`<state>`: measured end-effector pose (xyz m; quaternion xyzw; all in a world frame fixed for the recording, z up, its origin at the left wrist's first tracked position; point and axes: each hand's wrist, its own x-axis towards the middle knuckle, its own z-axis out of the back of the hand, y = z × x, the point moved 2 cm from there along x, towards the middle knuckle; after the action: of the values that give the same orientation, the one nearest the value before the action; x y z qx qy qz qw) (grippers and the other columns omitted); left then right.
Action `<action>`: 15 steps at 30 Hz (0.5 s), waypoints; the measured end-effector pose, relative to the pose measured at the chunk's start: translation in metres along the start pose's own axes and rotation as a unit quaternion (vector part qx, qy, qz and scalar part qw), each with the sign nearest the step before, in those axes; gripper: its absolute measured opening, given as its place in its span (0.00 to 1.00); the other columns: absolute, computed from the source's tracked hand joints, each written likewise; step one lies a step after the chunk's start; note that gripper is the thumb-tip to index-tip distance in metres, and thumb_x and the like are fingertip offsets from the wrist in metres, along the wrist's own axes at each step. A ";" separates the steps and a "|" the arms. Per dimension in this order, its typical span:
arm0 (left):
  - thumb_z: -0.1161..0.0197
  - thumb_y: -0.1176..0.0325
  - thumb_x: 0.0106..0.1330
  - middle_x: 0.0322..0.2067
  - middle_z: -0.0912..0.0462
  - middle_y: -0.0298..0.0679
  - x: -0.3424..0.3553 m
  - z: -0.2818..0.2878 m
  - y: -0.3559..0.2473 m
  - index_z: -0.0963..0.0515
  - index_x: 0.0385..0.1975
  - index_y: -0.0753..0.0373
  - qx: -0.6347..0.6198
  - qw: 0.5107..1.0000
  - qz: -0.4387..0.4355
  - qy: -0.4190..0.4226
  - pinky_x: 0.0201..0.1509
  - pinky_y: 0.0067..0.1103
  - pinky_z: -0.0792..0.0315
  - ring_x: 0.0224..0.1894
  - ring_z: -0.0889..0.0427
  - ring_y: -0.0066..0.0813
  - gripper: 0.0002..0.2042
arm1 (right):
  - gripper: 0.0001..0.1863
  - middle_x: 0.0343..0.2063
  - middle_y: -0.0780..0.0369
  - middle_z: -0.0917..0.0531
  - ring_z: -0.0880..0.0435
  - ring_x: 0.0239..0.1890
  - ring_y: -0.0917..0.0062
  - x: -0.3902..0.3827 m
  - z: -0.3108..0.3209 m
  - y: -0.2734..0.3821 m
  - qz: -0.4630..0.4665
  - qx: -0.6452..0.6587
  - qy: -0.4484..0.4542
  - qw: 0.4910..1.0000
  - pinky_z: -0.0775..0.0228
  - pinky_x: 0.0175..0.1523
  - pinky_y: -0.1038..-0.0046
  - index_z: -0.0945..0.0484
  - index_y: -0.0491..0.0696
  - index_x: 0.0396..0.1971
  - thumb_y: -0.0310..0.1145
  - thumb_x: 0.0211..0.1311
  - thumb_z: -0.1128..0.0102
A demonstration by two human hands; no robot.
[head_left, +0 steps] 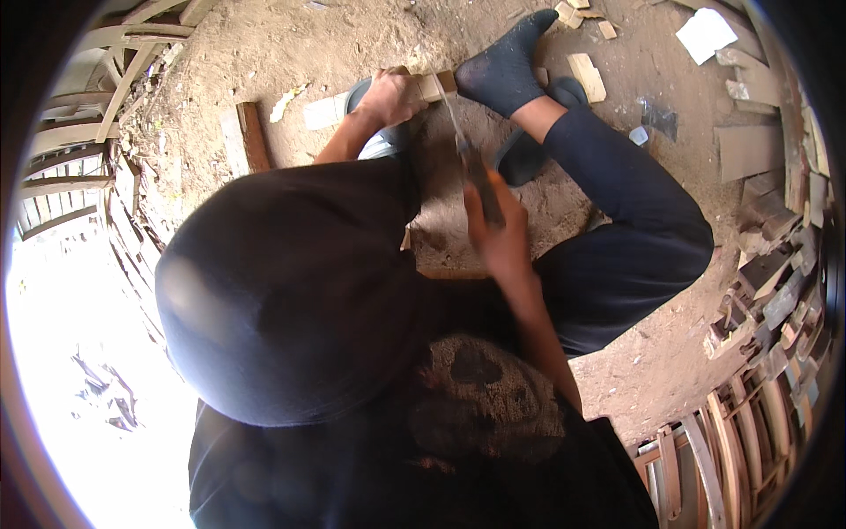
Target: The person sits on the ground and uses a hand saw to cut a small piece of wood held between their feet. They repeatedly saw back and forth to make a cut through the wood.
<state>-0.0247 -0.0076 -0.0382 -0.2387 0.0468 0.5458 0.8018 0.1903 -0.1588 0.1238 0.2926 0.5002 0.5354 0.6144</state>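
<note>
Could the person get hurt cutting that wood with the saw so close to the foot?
Maybe. The saw in the right hand cuts the wood right beside the socked foot that pins it, so a slip might hit the toes. The left hand holds the wood just beside the blade too. The sandy ground might let the wood shift.

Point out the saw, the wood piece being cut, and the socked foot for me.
saw (480, 176): head view, on the dark handle gripped by the right hand.
wood piece (432, 86): head view, on its pale top face.
socked foot (504, 66): head view, mid-sock.
</note>
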 end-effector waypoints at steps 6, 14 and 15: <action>0.33 0.58 0.54 0.36 0.21 0.45 0.000 0.003 -0.005 0.22 0.42 0.57 -0.032 0.992 -0.047 -0.110 0.55 0.37 0.36 0.47 0.23 0.44 0.17 | 0.18 0.32 0.46 0.19 0.15 0.38 0.57 -0.025 0.011 0.001 -0.013 -0.015 0.001 1.000 0.26 0.41 0.66 0.29 0.39 0.53 0.30 0.65 0.46; 0.36 0.51 0.58 0.50 0.24 0.48 -0.001 0.006 -0.003 0.26 0.54 0.61 -0.018 0.999 -0.027 -0.031 0.66 0.36 0.44 0.59 0.31 0.42 0.27 | 0.20 0.28 0.51 0.18 0.15 0.31 0.64 -0.070 0.029 0.011 -0.024 -0.025 -0.003 0.999 0.26 0.37 0.71 0.31 0.38 0.55 0.29 0.64 0.45; 0.36 0.51 0.58 0.49 0.24 0.47 -0.002 0.001 -0.006 0.26 0.53 0.61 -0.030 0.998 -0.030 -0.038 0.66 0.36 0.43 0.59 0.31 0.42 0.27 | 0.21 0.27 0.51 0.18 0.15 0.29 0.66 -0.081 0.040 0.032 -0.086 -0.027 0.020 0.996 0.26 0.36 0.72 0.31 0.38 0.56 0.28 0.64 0.45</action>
<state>-0.0205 -0.0103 -0.0352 -0.2430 -0.0078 0.5310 0.8117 0.2221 -0.2203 0.1898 0.2213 0.5211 0.4993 0.6559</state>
